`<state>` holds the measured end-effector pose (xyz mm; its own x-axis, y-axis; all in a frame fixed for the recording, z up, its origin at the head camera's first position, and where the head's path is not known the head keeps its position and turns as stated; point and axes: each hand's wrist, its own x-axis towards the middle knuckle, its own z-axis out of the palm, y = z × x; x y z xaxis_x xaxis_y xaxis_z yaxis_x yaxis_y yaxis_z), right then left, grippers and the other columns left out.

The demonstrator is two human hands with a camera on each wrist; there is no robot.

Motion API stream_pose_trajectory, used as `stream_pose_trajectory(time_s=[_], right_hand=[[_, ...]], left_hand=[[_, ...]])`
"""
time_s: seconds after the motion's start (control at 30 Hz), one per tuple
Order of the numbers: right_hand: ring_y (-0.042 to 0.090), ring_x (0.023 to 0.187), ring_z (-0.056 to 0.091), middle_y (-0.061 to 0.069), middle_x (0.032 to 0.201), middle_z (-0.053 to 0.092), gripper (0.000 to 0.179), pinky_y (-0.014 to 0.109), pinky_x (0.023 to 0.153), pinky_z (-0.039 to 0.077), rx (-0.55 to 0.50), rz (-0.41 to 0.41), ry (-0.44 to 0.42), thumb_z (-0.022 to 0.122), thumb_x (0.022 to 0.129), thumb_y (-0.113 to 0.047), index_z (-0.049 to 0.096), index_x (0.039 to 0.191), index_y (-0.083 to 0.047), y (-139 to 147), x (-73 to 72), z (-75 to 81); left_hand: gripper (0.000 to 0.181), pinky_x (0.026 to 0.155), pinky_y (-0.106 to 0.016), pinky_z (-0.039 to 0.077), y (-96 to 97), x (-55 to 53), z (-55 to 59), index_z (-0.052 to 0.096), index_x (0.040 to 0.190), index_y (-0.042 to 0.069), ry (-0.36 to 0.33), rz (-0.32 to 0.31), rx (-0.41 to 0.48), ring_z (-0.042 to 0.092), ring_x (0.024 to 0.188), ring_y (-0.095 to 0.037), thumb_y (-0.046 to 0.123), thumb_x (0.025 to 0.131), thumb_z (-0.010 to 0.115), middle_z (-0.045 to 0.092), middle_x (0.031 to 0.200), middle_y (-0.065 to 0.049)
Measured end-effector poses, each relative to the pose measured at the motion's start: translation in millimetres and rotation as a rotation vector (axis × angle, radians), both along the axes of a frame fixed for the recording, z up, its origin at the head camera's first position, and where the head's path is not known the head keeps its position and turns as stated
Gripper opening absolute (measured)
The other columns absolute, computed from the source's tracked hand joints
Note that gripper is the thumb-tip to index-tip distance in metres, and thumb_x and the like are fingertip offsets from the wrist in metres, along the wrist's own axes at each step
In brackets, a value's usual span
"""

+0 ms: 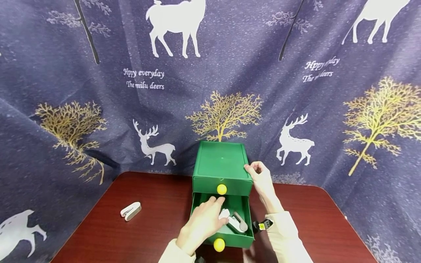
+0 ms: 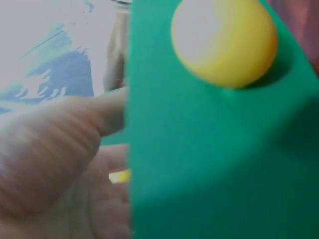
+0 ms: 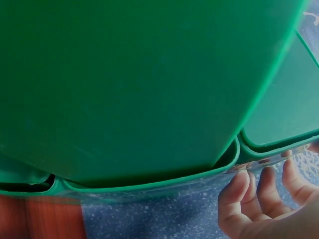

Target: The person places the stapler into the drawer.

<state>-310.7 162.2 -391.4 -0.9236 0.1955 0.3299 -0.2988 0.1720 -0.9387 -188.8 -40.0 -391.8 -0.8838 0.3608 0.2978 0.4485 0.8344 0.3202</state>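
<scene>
A green two-drawer cabinet (image 1: 221, 159) stands on the table, its lower drawer (image 1: 230, 239) pulled out. My left hand (image 1: 204, 221) reaches into that drawer over the front, palm down, fingers extended. In the left wrist view, the drawer front with its yellow knob (image 2: 224, 42) hides the fingertips. A white piece (image 1: 224, 213) lies close to the left thumb; whether they touch I cannot tell. Beside it lies a white-and-grey stapler-like object (image 1: 238, 222). My right hand (image 1: 261, 178) rests against the cabinet's top right edge; its bent fingertips touch the side (image 3: 149, 191).
A small white stapler-like object (image 1: 131, 210) lies on the reddish-brown table (image 1: 158, 226) to the left. The upper drawer, with a yellow knob (image 1: 222, 189), is closed. Behind the table hangs a dark blue cloth (image 1: 223, 73) printed with deer and trees.
</scene>
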Motion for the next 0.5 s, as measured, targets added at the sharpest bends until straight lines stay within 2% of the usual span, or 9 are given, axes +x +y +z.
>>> stream_pose_trajectory(time_s=[0.1, 0.3, 0.37, 0.5], right_hand=[[0.010, 0.070, 0.046, -0.002, 0.076, 0.050, 0.020, 0.021, 0.062, 0.038, 0.001, 0.002, 0.004, 0.071, 0.090, -0.014, 0.055, 0.088, -0.003, 0.0, 0.2, 0.2], [0.010, 0.069, 0.046, -0.002, 0.076, 0.050, 0.020, 0.021, 0.062, 0.037, 0.014, -0.008, 0.012, 0.071, 0.089, -0.014, 0.055, 0.086, -0.003, -0.2, -0.4, 0.3], [0.010, 0.070, 0.046, -0.002, 0.075, 0.050, 0.020, 0.021, 0.062, 0.037, 0.014, -0.008, 0.009, 0.071, 0.089, -0.014, 0.055, 0.086, -0.004, -0.7, -0.9, 0.3], [0.010, 0.069, 0.046, -0.003, 0.075, 0.050, 0.019, 0.021, 0.061, 0.038, 0.008, -0.010, 0.006, 0.071, 0.089, -0.013, 0.055, 0.085, -0.005, -1.4, -1.9, -0.4]], left_hand=[[0.052, 0.068, -0.039, 0.053, -6.1, 6.0, 7.0, 0.059, 0.127, 0.010, -0.024, -0.060, -0.008, 0.063, 0.088, -0.023, 0.034, 0.084, 0.075, 0.060, 0.108, -0.005], [0.047, 0.082, -0.033, 0.052, -21.3, 11.1, 17.8, 0.059, 0.129, 0.011, 0.005, -0.185, -0.016, 0.061, 0.098, -0.017, 0.037, 0.091, 0.068, 0.060, 0.116, -0.001], [0.047, 0.087, -0.032, 0.050, -28.1, 12.2, 21.1, 0.059, 0.130, 0.011, 0.007, -0.206, -0.002, 0.060, 0.101, -0.016, 0.039, 0.093, 0.066, 0.060, 0.118, -0.001], [0.047, 0.090, -0.034, 0.050, -43.8, 15.5, 26.6, 0.059, 0.132, 0.014, -0.008, -0.203, 0.022, 0.060, 0.106, -0.015, 0.044, 0.096, 0.060, 0.060, 0.122, 0.001]])
